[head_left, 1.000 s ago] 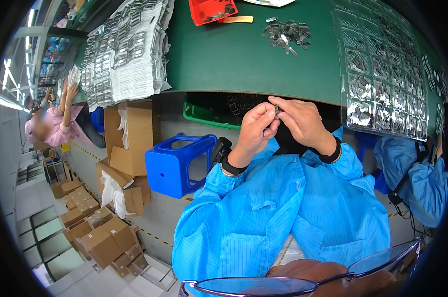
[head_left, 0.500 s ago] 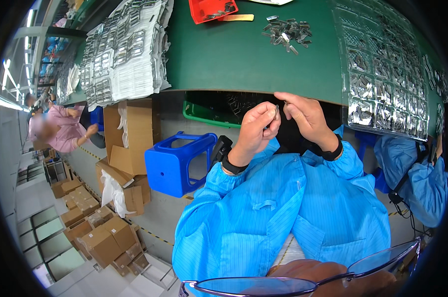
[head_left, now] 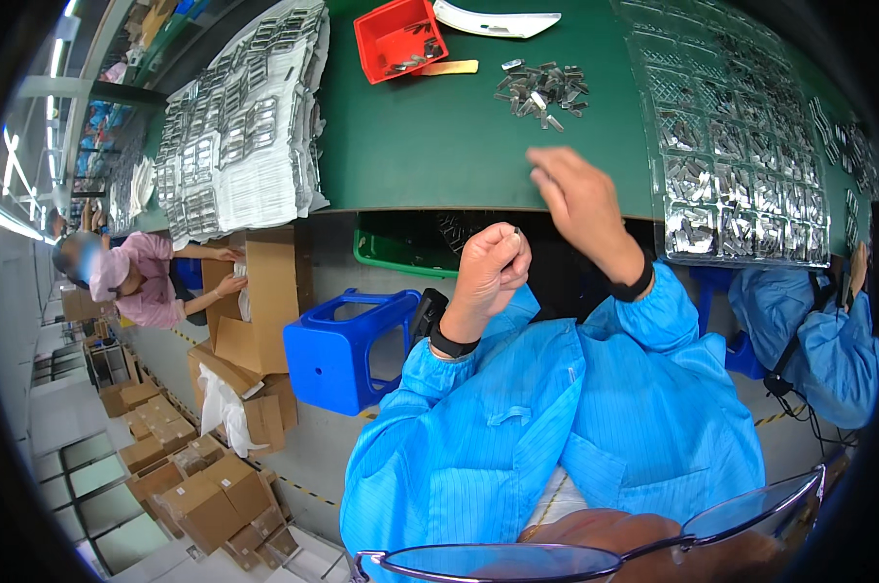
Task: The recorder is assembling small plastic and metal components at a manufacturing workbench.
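My left hand [head_left: 493, 270] is closed in front of the table edge. A tiny dark tip of a small metal piece [head_left: 517, 231] shows at its thumb and forefinger; the rest is hidden in the fingers. Higher and to the right, my right hand [head_left: 583, 202] reaches over the table's near edge with its fingers stretched out, slightly blurred, and nothing visible in them. Beyond it on the green tabletop [head_left: 410, 146] lies a loose pile of small silver metal pieces [head_left: 546, 89].
A red bin [head_left: 373, 44] with metal pieces, a yellow strip [head_left: 449, 68] and a white curved tray [head_left: 498, 21] lie farther back. Stacked trays [head_left: 264, 180] stand left, clear part-filled trays [head_left: 658, 146] right. A blue stool [head_left: 337, 374], open carton [head_left: 279, 291] and co-workers flank me.
My hands have parted. The right hand has moved up over the tabletop, and the left has dropped slightly to the left. At far left, a person in pink now reaches into the carton.
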The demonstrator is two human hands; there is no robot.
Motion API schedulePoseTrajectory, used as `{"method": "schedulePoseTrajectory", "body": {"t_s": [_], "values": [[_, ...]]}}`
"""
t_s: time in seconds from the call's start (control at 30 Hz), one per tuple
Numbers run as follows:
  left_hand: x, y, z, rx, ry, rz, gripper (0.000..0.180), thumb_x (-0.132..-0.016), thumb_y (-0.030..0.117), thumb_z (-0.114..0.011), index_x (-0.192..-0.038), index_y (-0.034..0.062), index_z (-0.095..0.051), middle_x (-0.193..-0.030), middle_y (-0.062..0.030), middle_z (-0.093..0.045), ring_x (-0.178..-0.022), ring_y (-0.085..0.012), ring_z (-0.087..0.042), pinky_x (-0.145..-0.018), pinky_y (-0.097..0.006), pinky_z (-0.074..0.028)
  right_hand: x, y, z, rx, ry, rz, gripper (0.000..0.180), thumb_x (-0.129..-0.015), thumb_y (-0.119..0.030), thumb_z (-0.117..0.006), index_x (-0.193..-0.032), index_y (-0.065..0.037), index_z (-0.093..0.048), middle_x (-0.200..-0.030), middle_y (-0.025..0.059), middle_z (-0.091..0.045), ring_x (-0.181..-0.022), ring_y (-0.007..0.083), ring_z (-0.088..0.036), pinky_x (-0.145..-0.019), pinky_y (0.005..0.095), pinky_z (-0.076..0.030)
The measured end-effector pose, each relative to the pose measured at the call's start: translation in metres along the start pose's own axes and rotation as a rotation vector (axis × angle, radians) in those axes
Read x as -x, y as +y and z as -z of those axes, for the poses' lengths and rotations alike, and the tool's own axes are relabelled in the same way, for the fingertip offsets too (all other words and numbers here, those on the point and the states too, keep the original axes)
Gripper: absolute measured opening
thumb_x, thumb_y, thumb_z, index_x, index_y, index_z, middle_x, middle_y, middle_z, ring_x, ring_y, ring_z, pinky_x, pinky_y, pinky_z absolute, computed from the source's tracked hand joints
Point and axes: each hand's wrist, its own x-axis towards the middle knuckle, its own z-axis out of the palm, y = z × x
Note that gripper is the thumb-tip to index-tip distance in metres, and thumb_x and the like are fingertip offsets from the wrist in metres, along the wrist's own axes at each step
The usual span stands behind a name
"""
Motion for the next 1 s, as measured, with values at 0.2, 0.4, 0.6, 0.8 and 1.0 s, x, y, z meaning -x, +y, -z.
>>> {"method": "schedulePoseTrajectory", "body": {"t_s": [0.2, 0.4, 0.6, 0.8, 1.0], "values": [[-0.002, 0.002, 0.003, -0.017, 0.047, 0.022, 0.011, -0.091, 0.012, -0.055, -0.092, 0.0014, -0.056, -0.063, -0.0049, -0.049, -0.045, -0.0025, -0.031, -0.038, -0.015, -0.023, -0.005, 0.030, -0.008, 0.618, -0.112, -0.039, 0.030, -0.081, -0.010, -0.056, -0.108, 0.004, -0.057, -0.115, 0.0160, -0.060, -0.063, 0.0245, -0.066, -0.055, 0.0328, -0.053], [-0.008, 0.007, 0.012, 0.026, 0.043, 0.025, 0.020, -0.092, 0.012, -0.051, -0.108, 0.0004, -0.053, -0.066, -0.0046, -0.050, -0.046, -0.0021, -0.031, -0.037, -0.015, -0.021, 0.029, 0.007, 0.003, 0.521, -0.201, -0.099, 0.044, -0.079, -0.026, -0.066, -0.111, 0.002, -0.057, -0.121, 0.0107, -0.058, -0.061, 0.0219, -0.064, -0.053, 0.0327, -0.051], [-0.022, 0.009, 0.012, 0.142, 0.067, 0.095, 0.015, -0.095, 0.019, -0.048, -0.094, 0.0039, -0.051, -0.071, -0.0044, -0.048, -0.048, -0.0034, -0.033, -0.038, -0.015, -0.023, 0.053, 0.011, -0.003, 0.476, -0.118, 0.063, 0.035, -0.072, -0.014, -0.065, -0.104, -0.001, -0.062, -0.115, 0.0065, -0.061, -0.065, 0.0180, -0.059, -0.055, 0.0286, -0.050], [-0.026, 0.008, 0.010, 0.011, 0.148, 0.132, 0.018, -0.096, 0.020, -0.046, -0.092, 0.0040, -0.052, -0.068, -0.0026, -0.047, -0.048, -0.0040, -0.034, -0.038, -0.015, -0.024, 0.060, 0.013, -0.013, 0.342, 0.046, 0.204, 0.029, -0.066, -0.005, -0.063, -0.095, -0.003, -0.065, -0.100, 0.0064, -0.065, -0.068, 0.0177, -0.058, -0.054, 0.0279, -0.049], [-0.023, 0.010, 0.012, -0.102, 0.174, 0.250, 0.025, -0.096, 0.026, -0.048, -0.086, 0.0039, -0.054, -0.061, -0.0010, -0.045, -0.047, -0.0042, -0.034, -0.038, -0.015, -0.023, 0.050, 0.008, -0.011, -0.139, 0.044, 0.088, 0.037, -0.068, 0.004, -0.066, -0.104, -0.004, -0.062, -0.088, 0.0095, -0.066, -0.070, 0.0215, -0.064, -0.057, 0.0291, -0.050]]}}
